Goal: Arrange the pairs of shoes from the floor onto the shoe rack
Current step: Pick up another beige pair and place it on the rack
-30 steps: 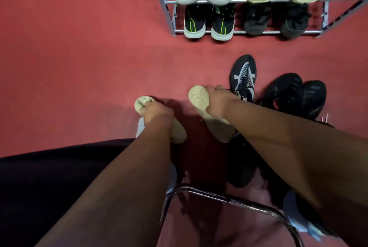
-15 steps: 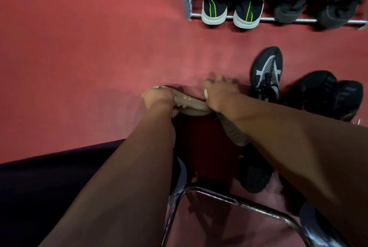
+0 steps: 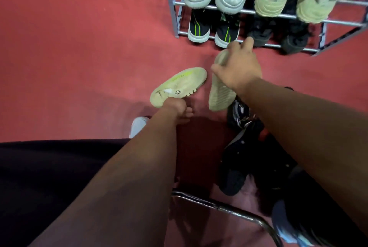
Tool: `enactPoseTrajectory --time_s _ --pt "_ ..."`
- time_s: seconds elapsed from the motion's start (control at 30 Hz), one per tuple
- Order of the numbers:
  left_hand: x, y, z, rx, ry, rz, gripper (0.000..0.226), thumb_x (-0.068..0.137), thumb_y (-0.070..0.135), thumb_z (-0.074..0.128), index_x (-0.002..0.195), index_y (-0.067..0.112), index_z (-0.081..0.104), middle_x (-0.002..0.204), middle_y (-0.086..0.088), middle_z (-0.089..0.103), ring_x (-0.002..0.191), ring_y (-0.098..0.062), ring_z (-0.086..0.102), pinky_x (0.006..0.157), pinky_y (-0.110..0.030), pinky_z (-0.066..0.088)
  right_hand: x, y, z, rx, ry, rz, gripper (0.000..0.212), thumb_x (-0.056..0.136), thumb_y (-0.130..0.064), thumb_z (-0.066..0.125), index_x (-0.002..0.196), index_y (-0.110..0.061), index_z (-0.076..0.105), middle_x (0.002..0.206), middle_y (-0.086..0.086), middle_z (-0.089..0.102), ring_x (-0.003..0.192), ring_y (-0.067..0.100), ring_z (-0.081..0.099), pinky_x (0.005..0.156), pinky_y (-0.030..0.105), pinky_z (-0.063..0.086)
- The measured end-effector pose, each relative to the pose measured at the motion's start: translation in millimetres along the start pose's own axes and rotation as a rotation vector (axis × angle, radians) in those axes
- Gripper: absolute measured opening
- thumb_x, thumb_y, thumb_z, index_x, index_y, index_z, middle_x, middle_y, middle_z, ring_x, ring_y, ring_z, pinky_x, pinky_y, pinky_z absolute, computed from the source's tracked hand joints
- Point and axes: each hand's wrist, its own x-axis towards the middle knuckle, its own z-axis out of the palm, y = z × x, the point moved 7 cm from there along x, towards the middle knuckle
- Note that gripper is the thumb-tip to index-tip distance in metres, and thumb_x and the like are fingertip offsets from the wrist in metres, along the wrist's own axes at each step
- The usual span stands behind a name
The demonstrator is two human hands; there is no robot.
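Left hand point(image 3: 177, 110): fingers curled round the heel of one pale shoe point(image 3: 179, 84). Right hand point(image 3: 240, 69): fingers clasped over the second pale shoe point(image 3: 220, 95), sole showing. Both held near the shoe rack point(image 3: 175, 7), not on it. Black shoes point(image 3: 249, 157) lie under the right forearm.

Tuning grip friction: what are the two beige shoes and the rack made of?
Yellow-striped beige shoe, left hand: matte upper, probably knit fabric; lugged sole looks rubber or foam. Sole-up beige shoe, right hand: ribbed matte sole, likely the same. Shoe rack: grey metal tubes, faint sheen, likely painted.
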Motion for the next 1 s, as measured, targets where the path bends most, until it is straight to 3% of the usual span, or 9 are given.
enactPoseTrajectory --time_s 0.1,0.2,0.27,0.4,0.57,0.67,0.8,0.9,1.0 --pt "-8 7 26 0.267 -0.05 0.072 0.022 0.098 0.013 0.05 0.088 0.006 0.068 0.071 -0.003 0.075 0.06 -0.022 0.068 0.063 -0.033 0.056 -6 5 -43 0.133 0.185 0.006 0.071 0.068 -0.055 0.065 0.12 -0.009 0.05 0.128 0.014 0.039 0.105 0.039 0.057 0.094 0.046 0.052" --pt "22 18 22 0.442 0.103 0.173 0.036 0.08 0.03 0.053 0.099 0.004 0.072 0.102 -0.013 0.078 0.094 -0.034 0.075 0.092 -0.048 0.059 -20 20 -46 0.18 0.234 0.068 0.07 0.069 -0.051 0.068 0.117 -0.005 0.048 0.128 0.016 0.04 0.108 0.039 0.056 0.1 0.046 0.049" --pt "47 14 12 0.519 0.195 0.196 0.049 0.075 0.031 0.054 0.113 0.006 0.072 0.113 -0.016 0.075 0.106 -0.039 0.071 0.098 -0.051 0.056 -31 38 -21 0.198 0.156 0.165 0.067 0.072 -0.05 0.065 0.119 -0.004 0.049 0.128 0.017 0.041 0.108 0.039 0.055 0.101 0.047 0.049" --pt "1 15 -9 0.585 0.305 0.243 0.044 0.094 0.024 0.059 0.132 0.003 0.062 0.131 -0.011 0.066 0.124 -0.037 0.061 0.108 -0.038 0.046 -72 65 58 -0.016 -0.175 0.198 0.065 0.082 -0.051 0.058 0.124 -0.002 0.053 0.125 0.019 0.049 0.114 0.039 0.047 0.103 0.045 0.042" --pt "13 14 -38 0.725 0.487 0.311 0.06 0.081 0.019 0.061 0.138 0.001 0.053 0.143 -0.018 0.048 0.131 -0.038 0.047 0.109 -0.042 0.044 -108 74 104 0.103 -0.256 0.232 0.047 0.084 -0.012 0.065 0.125 0.0 0.043 0.131 0.023 0.047 0.117 0.043 0.056 0.1 0.045 0.046" --pt "20 23 -52 0.794 0.605 0.301 0.071 0.083 0.02 0.07 0.145 0.002 0.039 0.147 -0.017 0.037 0.135 -0.037 0.037 0.108 -0.045 0.039 -103 70 116 0.049 -0.304 0.241 0.061 0.086 -0.032 0.072 0.13 -0.006 0.04 0.136 0.016 0.044 0.125 0.036 0.051 0.099 0.044 0.047" --pt "48 22 -58 0.933 0.524 0.244 0.114 0.073 0.024 0.086 0.16 0.014 0.014 0.165 -0.008 0.018 0.148 -0.035 0.024 0.119 -0.044 0.03 -84 68 123 0.025 -0.278 0.278 0.073 0.079 -0.046 0.076 0.13 -0.011 0.037 0.134 0.012 0.042 0.123 0.034 0.05 0.093 0.045 0.048" --pt "65 22 -58 1.014 0.477 0.255 0.102 0.073 0.029 0.083 0.155 0.023 0.023 0.152 -0.008 0.033 0.137 -0.035 0.035 0.107 -0.044 0.042 -71 65 132 -0.025 -0.276 0.28 0.097 0.069 -0.058 0.082 0.137 -0.012 0.031 0.131 0.012 0.043 0.118 0.033 0.052 0.09 0.045 0.048" --pt "68 24 -47 1.144 0.481 0.272 0.091 0.078 0.058 0.075 0.146 0.017 0.031 0.137 -0.014 0.041 0.127 -0.036 0.041 0.099 -0.045 0.044 -65 63 145 -0.12 -0.312 0.279 0.136 0.066 -0.072 0.081 0.157 -0.003 0.008 0.142 0.018 0.037 0.126 0.035 0.048 0.1 0.049 0.047"
